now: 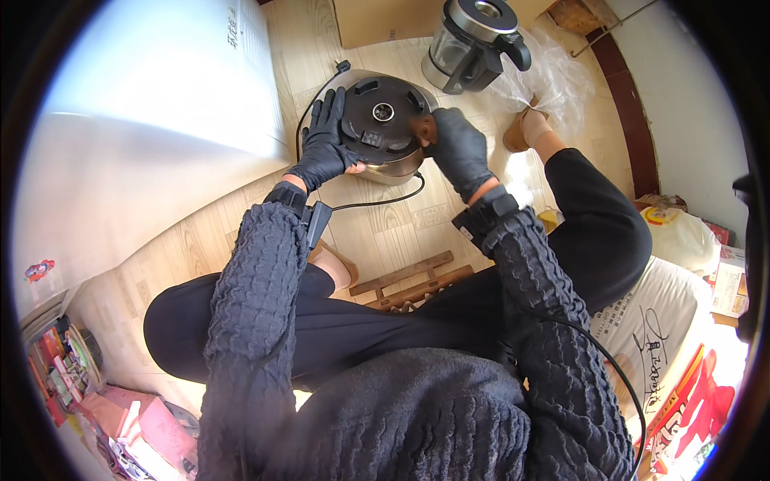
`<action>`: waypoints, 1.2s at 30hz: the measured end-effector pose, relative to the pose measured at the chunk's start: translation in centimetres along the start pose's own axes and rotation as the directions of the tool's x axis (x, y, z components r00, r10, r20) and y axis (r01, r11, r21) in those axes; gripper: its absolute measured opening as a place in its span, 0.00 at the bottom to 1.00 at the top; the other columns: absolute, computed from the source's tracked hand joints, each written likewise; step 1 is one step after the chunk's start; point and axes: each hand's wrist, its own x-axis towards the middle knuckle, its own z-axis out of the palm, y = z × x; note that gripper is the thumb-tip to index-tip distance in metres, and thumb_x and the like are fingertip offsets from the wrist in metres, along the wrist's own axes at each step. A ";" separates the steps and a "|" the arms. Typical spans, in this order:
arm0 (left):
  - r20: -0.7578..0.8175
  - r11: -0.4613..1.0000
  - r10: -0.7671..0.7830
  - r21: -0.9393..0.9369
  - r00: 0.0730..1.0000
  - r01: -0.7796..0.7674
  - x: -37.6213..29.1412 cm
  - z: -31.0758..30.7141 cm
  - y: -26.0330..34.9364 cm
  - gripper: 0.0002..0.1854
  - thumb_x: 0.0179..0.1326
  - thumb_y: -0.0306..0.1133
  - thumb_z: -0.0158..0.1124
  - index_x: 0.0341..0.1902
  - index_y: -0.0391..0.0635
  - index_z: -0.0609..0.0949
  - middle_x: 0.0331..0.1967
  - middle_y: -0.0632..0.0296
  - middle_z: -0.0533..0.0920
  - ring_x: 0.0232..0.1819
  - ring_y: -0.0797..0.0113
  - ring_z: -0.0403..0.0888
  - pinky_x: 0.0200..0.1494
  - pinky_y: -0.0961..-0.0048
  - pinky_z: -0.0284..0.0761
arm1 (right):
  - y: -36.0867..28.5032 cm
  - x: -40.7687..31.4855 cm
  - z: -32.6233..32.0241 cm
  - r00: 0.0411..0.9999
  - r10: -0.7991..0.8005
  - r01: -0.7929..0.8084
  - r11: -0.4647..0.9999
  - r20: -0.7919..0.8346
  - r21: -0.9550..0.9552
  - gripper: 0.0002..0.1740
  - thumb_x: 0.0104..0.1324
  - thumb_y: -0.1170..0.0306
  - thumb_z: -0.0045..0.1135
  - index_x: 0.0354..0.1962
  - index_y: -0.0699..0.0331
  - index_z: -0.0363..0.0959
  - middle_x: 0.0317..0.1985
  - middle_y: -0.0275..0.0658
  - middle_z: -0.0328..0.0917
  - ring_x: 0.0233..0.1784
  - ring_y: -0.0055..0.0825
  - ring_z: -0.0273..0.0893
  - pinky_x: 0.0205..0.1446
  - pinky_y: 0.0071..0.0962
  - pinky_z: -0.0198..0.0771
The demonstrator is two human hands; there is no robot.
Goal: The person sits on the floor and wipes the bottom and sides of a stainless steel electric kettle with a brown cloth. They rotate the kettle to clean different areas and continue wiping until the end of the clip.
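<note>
The motor base (386, 147) of a countertop blender stands on the floor before me, black on top with metallic-looking sides. A round drive socket (383, 112) sits at its centre. My left hand (325, 135), in a black glove with the thumb tip bare, steadies the base's left side, fingers spread along the rim. At the right rim is my right hand (460, 147), also gloved, with its fingers curled. A brown patch at its fingertips is motion-blurred; I cannot tell whether it is bare fingers or something held. Behind to the right stands the blender jug (457, 51), lid on.
The base's black power cord (385, 201) loops around its left side to a plug (343, 66). A clear plastic bag (556, 78) lies beside the jug, near my right foot. A cardboard box (385, 24) is behind. A white appliance (168, 108) borders the left; a wooden slatted piece (415, 282) lies between my legs.
</note>
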 end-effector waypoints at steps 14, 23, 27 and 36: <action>-0.009 0.997 -0.017 0.080 1.000 0.018 0.1 0.0 0.3 0.74 0.19 0.45 0.82 0.75 0.49 0.47 0.72 0.46 0.52 0.74 0.41 0.45 0.72 0.51 0.45 | -0.5 0.5 2.6 0.861 0.414 -0.501 0.588 0.296 0.635 0.13 0.54 0.77 0.59 0.39 0.69 0.75 0.32 0.34 0.80 0.32 0.22 0.78 0.36 0.20 0.74; -0.014 0.999 0.014 0.035 1.000 -0.013 0.1 0.0 0.3 0.75 0.19 0.41 0.82 0.75 0.54 0.44 0.73 0.46 0.50 0.74 0.39 0.42 0.72 0.49 0.48 | -1.7 -0.2 3.1 0.713 0.646 -0.438 0.103 0.275 0.893 0.13 0.50 0.78 0.61 0.36 0.69 0.76 0.31 0.37 0.79 0.31 0.25 0.75 0.38 0.21 0.71; -0.015 0.999 0.033 0.021 0.999 -0.033 0.1 0.0 0.1 0.74 0.19 0.42 0.82 0.75 0.54 0.45 0.73 0.46 0.50 0.73 0.38 0.43 0.72 0.48 0.47 | -2.0 -0.1 1.2 0.953 0.282 -0.240 0.928 -0.114 0.286 0.17 0.48 0.69 0.67 0.37 0.59 0.76 0.34 0.41 0.76 0.39 0.38 0.78 0.42 0.31 0.73; -0.021 0.998 0.060 0.016 0.998 -0.059 0.1 0.1 -0.2 0.74 0.20 0.41 0.82 0.75 0.51 0.45 0.73 0.45 0.50 0.74 0.41 0.43 0.72 0.52 0.47 | -2.1 1.8 0.2 0.956 0.277 -0.291 0.935 0.096 0.201 0.17 0.52 0.59 0.66 0.37 0.56 0.75 0.35 0.42 0.77 0.37 0.40 0.78 0.38 0.36 0.72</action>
